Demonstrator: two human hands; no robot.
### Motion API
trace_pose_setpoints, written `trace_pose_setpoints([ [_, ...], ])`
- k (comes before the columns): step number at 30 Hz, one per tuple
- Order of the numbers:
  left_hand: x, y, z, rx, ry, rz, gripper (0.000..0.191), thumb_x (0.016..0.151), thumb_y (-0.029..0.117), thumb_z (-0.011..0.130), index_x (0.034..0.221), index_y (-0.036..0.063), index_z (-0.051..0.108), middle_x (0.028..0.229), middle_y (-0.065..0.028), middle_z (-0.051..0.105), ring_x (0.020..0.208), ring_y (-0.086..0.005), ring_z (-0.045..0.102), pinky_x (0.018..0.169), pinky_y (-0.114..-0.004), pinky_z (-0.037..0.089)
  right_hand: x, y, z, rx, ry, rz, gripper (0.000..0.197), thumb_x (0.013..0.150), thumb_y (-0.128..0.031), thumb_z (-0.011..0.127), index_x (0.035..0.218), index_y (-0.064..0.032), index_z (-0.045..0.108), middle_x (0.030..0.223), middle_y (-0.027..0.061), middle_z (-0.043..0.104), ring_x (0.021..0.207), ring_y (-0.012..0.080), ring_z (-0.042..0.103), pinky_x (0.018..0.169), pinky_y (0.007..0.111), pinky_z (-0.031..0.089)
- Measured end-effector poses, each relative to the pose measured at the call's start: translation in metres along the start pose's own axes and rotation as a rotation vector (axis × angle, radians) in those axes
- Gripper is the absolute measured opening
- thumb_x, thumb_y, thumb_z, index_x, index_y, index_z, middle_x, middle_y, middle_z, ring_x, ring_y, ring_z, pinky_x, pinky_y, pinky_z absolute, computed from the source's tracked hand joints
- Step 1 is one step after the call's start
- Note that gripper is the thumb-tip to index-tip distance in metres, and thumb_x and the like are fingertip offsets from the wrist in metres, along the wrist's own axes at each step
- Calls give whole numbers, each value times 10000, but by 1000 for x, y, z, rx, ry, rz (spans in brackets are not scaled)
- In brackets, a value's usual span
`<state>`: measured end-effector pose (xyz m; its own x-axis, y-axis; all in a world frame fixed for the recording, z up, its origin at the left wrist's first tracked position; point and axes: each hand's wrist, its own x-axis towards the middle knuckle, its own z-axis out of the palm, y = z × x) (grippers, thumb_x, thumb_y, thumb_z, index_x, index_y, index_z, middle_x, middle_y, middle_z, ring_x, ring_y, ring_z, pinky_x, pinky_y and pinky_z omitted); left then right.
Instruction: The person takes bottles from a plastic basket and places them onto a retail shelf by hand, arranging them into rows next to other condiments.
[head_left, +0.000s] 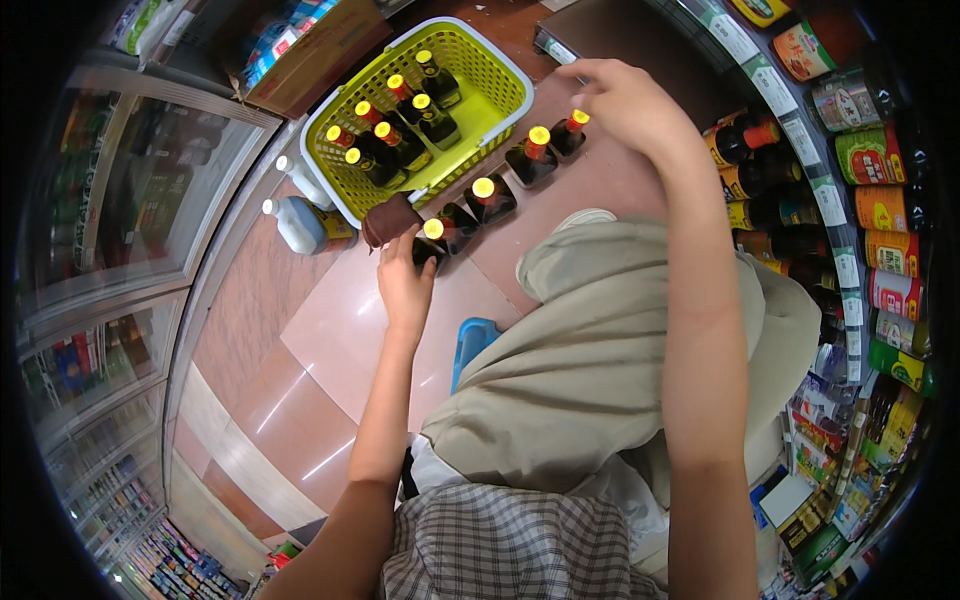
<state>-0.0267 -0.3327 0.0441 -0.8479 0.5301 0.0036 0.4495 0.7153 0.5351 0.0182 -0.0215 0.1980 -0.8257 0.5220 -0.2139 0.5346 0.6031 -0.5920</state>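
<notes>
My left hand (405, 277) is at the near end of a row of dark glass bottles, its fingers on a brown cloth (391, 220) and its thumb beside a yellow-capped bottle (430, 251). Whether it grips either one is unclear. My right hand (619, 101) hangs with bent fingers beside the far end of the row, near a bottle with a red neck and yellow cap (568, 135). Another such bottle (531, 161) and a yellow-capped one (490, 201) stand on the floor between the hands. Several similar bottles stand inside a green plastic basket (495, 56) with a grey rim.
Two jugs, one holding blue liquid (296, 223), stand left of the basket. A cardboard box (319, 60) lies beyond them, near glass-door coolers (161, 180). A blue plastic object (474, 341) is by my legs. Shelves of bottles and jars with price tags (829, 202) line the right.
</notes>
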Motion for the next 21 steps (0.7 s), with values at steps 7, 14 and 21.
trace_pose_setpoints([
  [7,-7,24,15,32,-6,109,685,691,40,700,1305,-33,404,1310,-198,440,1138,-370,462,962,-405,405,-4,2,3,28,-97,-24,406,816,-108,592,1220,-70,582,872,103,647,824,181,589,814,295,453],
  [14,-9,44,22,389,-195,55,906,738,221,724,1418,-60,195,1497,-214,180,1396,-351,176,1079,-543,231,1,10,-7,71,50,63,388,839,-138,596,1220,-69,581,905,99,634,853,181,583,814,296,449],
  [21,66,30,14,120,20,176,661,738,171,695,1293,-62,422,1345,-219,432,1260,-403,380,1058,-455,318,-2,-2,-12,130,28,99,385,832,-129,596,1214,-84,590,932,104,637,866,170,585,820,302,455],
])
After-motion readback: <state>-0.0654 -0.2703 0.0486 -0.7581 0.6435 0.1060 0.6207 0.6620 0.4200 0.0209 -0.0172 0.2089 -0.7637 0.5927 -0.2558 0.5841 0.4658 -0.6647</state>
